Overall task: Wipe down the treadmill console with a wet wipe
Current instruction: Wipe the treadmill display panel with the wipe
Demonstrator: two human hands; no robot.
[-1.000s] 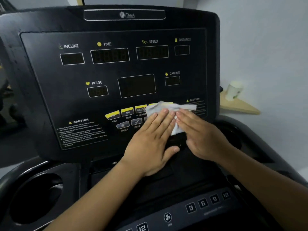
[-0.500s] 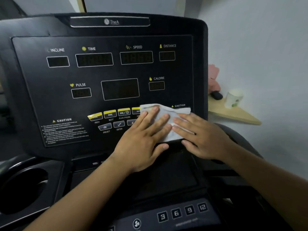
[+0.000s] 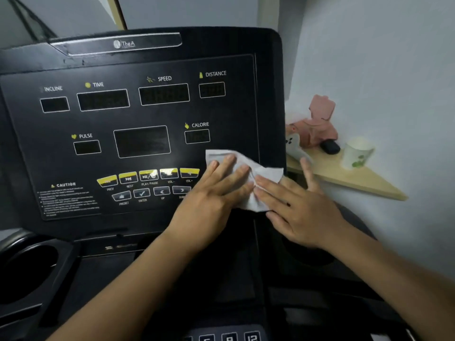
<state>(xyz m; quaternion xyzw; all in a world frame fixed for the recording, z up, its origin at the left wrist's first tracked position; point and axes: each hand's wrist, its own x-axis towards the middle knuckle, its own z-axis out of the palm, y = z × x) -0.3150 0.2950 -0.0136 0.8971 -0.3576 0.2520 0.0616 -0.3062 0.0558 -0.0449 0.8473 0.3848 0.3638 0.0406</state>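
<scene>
Where the wet wipe (image 3: 267,174) lies crumpled on the lower right corner of the console (image 3: 234,114), reaching its right edge, both hands pin it flat. Left hand (image 3: 209,205): fingers straight, spread over the wipe's upper left part. Right hand (image 3: 300,210): fingers straight, tips on its lower right part, thumb out toward the wall. Neither grips. Wipe's long axis: roughly upper left to lower right. Most of the console face lies left and up; left hand nearer, likely leads. Readable: TheA, INCLINE, TIME, SPEED, DISTANCE, PULSE, CALORIE, CAUTION, PREV, NEXT, PLAY/PAUSE, ENTER.
</scene>
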